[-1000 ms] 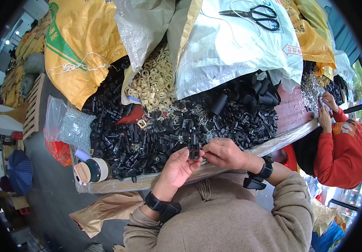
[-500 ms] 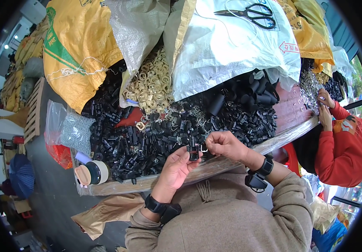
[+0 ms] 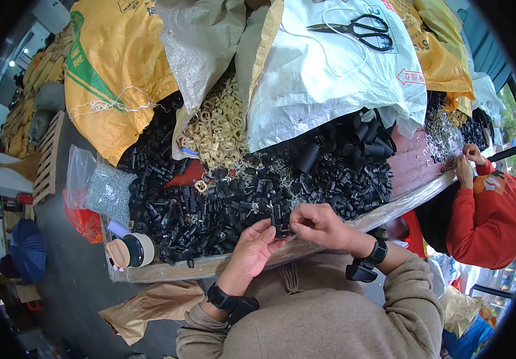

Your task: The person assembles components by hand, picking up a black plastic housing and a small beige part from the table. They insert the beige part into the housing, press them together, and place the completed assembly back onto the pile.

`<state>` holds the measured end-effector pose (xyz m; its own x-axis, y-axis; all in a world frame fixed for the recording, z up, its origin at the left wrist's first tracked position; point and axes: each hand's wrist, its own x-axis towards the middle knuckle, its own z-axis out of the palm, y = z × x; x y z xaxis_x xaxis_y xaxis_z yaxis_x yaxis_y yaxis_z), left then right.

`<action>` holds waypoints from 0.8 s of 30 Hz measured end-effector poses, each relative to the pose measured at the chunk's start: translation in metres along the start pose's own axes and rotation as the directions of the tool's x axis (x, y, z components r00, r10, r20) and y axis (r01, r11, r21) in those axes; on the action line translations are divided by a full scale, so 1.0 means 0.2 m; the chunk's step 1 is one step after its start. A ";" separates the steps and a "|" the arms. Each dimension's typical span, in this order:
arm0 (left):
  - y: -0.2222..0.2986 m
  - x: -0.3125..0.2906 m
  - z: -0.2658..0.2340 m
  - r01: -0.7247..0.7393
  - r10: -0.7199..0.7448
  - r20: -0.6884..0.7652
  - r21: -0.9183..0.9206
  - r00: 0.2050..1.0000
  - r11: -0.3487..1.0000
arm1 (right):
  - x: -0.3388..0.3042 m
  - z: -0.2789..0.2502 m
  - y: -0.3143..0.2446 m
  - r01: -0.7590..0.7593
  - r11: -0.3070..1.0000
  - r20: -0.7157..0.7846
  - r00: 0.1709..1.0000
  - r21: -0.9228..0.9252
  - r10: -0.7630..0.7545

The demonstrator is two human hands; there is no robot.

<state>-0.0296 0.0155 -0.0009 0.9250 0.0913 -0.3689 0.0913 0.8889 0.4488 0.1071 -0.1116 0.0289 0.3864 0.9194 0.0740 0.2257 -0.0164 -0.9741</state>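
Item: small black plastic part (image 3: 281,225), held at the near edge of the worktop (image 3: 389,206) between both hands, just in front of the large heap of black plastic parts (image 3: 240,197). Left hand (image 3: 252,248): fingertips pressed against the part from the left. Right hand (image 3: 317,224): grip pinched on the part from the right, fingers curled so that most of the piece is covered; its exact shape cannot be made out, possibly a clip. Both wrists carry black bands. Behind the heap: pile of pale tan rings (image 3: 219,128), partly under a white sack (image 3: 335,78) bearing black scissors (image 3: 353,28); yellow sack (image 3: 111,78) at left. Tape roll (image 3: 132,251) at the near left corner. Far right: another person in a red sleeve (image 3: 485,215), hands partly cut off by the rim.
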 end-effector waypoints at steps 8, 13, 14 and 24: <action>0.00 -0.01 -0.01 0.019 -0.019 0.009 -0.005 1.000 1.000 | 0.00 0.03 -0.02 0.186 0.947 0.017 0.982 -0.260 -0.188; -0.01 0.00 -0.02 0.028 -0.028 -0.012 -0.004 1.000 1.000 | 0.01 0.03 -0.01 0.200 0.934 0.020 0.979 -0.297 -0.203; -0.01 0.00 -0.02 0.033 -0.033 -0.022 0.001 0.999 0.999 | 0.01 0.03 -0.01 0.199 0.934 0.021 0.979 -0.296 -0.201; -0.01 -0.02 -0.01 0.025 -0.025 -0.033 0.014 0.999 1.000 | 0.00 0.01 -0.02 0.104 0.963 0.042 0.994 -0.250 -0.096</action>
<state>-0.0345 0.0139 -0.0027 0.9098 0.0841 -0.4064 0.1197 0.8844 0.4511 0.1034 -0.1111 0.0330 0.3252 0.9323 0.1583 0.4808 -0.0188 -0.8766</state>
